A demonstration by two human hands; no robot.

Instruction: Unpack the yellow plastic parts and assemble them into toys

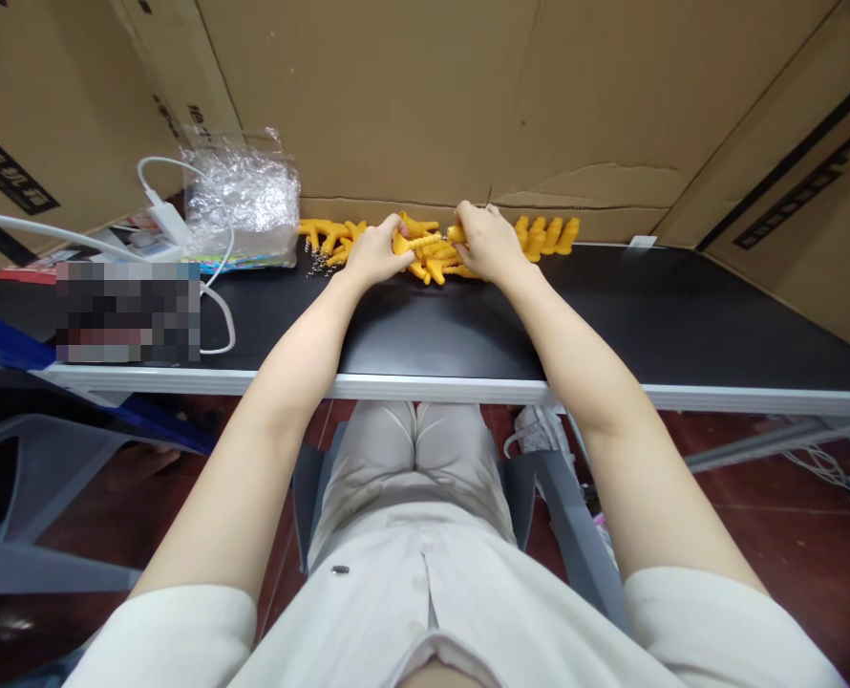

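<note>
My left hand is closed around a yellow plastic piece with a ridged shaft that points right. Facing it, my right hand pinches another yellow plastic piece, mostly hidden by the fingers. A bit of metal coil shows in the small gap between the two pieces; whether it joins them I cannot tell. Beneath and behind both hands lies a pile of branching yellow pieces. Left of my left hand are more branching yellow pieces and several loose metal springs.
Several yellow ridged pieces stand upright in a row right of my right hand. A clear plastic-wrapped stack, a white cable and a blurred-out object occupy the black table's left side. Cardboard walls enclose the back and sides.
</note>
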